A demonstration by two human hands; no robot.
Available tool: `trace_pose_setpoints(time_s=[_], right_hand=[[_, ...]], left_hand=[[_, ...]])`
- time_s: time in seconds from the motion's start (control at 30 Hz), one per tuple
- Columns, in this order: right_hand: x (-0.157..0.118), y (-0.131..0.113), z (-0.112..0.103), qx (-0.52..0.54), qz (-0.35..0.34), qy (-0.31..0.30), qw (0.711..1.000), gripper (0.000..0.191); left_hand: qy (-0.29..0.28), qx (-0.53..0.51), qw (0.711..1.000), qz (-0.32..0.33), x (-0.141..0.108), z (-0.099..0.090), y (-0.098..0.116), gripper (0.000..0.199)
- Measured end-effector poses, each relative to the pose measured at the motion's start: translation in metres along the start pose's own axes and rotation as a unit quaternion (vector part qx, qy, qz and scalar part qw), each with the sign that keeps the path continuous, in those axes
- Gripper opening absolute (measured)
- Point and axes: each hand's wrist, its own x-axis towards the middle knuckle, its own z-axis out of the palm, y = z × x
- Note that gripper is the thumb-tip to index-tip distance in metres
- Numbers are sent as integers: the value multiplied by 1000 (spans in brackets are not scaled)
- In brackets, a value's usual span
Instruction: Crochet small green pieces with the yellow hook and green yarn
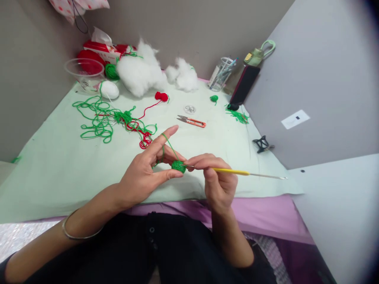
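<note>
Between the thumb and fingers of my left hand (145, 169) is a small round green crochet piece (178, 166). Green yarn (169, 142) runs from the piece up over my raised left index finger and around the other fingers. My right hand (217, 175) is closed around a double-ended crochet hook with a yellow handle (233, 171). One metal end of the hook meets the crochet piece, its tip hidden there; the other end points right. Loose green yarn (96, 122), tangled with some red yarn (145, 140), lies beyond my left hand.
Thread snips (192, 121) and a small clear disc of rings (190, 109) lie mid-table. White stuffing (139, 73), a clear tub (84, 73) and a tissue box (102, 51) are at the back. A pen cup (219, 75), bottle (253, 57) and phone (245, 85) stand back right.
</note>
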Motion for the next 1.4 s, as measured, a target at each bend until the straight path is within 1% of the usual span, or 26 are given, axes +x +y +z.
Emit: trace_pose_setpoints(time_s=[0.17,0.27,0.37,0.43,0.53,0.6,0.7,0.77,0.83,0.9,0.93,0.97,1.0,1.07,1.1,1.17,1.2,1.27,1.33,1.4], right_hand=[[-4,4,8,-12,-12,27,1000,20],[-7,7,14,-33,-49,46,997,22],[-8,8,12,-47,-78,41,995,23],[-6,10,8,-17,-60,23,998,22],[-2,12,3,57,-4,-4,998,20],[-2,12,4,70,4,2,998,19],[-4,12,9,13,-48,40,998,20],[-6,13,10,-31,-74,39,996,21],[-6,15,7,-17,-51,12,999,19],[-5,17,3,51,0,-13,999,18],[-5,17,2,78,15,-15,997,18],[-4,18,3,87,16,-9,996,18],[-5,18,5,71,4,4,997,18],[-8,17,11,-10,-51,45,998,20],[-10,17,15,-59,-88,66,992,22],[-17,18,20,-147,-161,96,971,29],[-22,19,22,-185,-193,102,958,32],[-30,22,21,-255,-234,91,934,42],[-36,23,18,-306,-249,72,916,51],[-38,23,16,-325,-258,71,907,51]], left_hand=[[-5,-36,999,-23,0,2,0,87],[4,-67,996,-53,0,5,1,87],[8,-86,994,-71,0,4,3,88],[-3,-82,994,-72,0,2,4,91],[-34,-53,995,-79,1,-2,6,97],[-43,-50,994,-90,2,-3,7,97],[-30,-78,991,-105,3,-1,7,94],[-19,-82,990,-117,3,0,6,91],[-26,-72,989,-128,3,0,6,92],[-46,-60,988,-137,3,-2,7,95],[-53,-59,987,-142,3,-3,8,97],[-55,-63,986,-147,4,-3,9,98],[-52,-71,985,-151,5,-3,10,98],[-29,-98,982,-156,6,0,11,98],[-11,-111,981,-157,6,2,10,97],[24,-128,980,-153,5,8,8,94],[37,-133,979,-148,4,11,7,93],[52,-134,980,-134,1,16,5,89],[62,-130,983,-116,-3,21,4,85],[74,-126,985,-95,-5,24,3,79]])
